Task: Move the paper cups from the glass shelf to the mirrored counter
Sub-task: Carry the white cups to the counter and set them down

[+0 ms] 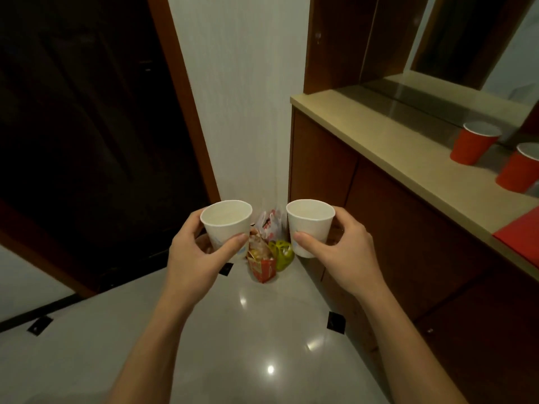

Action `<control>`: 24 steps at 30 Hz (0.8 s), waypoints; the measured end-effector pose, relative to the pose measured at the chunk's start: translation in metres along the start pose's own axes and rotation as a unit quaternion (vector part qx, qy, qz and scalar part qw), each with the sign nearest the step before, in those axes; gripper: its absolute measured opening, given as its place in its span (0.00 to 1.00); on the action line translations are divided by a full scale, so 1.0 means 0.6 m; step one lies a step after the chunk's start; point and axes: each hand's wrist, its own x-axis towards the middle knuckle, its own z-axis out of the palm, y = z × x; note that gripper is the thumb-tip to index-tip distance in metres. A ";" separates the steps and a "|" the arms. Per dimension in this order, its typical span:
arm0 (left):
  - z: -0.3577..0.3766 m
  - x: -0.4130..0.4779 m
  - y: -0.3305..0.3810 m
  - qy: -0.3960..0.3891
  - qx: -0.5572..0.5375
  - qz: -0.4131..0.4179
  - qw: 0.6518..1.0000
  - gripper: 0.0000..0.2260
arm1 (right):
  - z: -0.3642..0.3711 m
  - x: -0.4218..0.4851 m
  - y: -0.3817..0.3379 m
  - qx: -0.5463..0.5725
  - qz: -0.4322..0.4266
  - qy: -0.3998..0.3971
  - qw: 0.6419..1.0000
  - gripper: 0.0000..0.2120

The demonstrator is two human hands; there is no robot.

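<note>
I hold two white paper cups upright in the air, side by side. My left hand (194,252) grips the left cup (226,224) with the thumb across its front. My right hand (341,249) grips the right cup (310,225) the same way. Both cups look empty inside. They hover above the frosted glass shelf (233,330), which reflects ceiling lights. The beige counter (388,150) with a mirror (437,97) behind it lies to the right, higher in the view and apart from both hands.
Two red cups (472,145) (517,169) stand on the counter by the mirror, and a red sheet (520,234) lies near its front edge. Snack packets, a red box (262,269) and a green object (281,253) sit in the shelf's far corner. Brown cabinet doors (408,243) are below the counter.
</note>
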 end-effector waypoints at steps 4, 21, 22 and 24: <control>0.031 0.100 -0.037 -0.018 -0.015 -0.007 1.000 0.24 | 0.018 0.092 0.029 -0.008 0.007 0.017 1.000 0.32; 0.184 0.641 -0.157 -0.199 -0.097 0.026 0.975 0.28 | 0.055 0.515 0.088 -0.061 0.079 0.196 0.975 0.28; 0.202 0.657 -0.157 -0.213 -0.101 0.030 0.971 0.29 | 0.046 0.523 0.094 -0.066 0.087 0.209 0.972 0.28; 0.242 0.688 -0.154 -0.240 -0.115 0.033 0.963 0.29 | 0.025 0.536 0.107 -0.079 0.106 0.238 0.962 0.31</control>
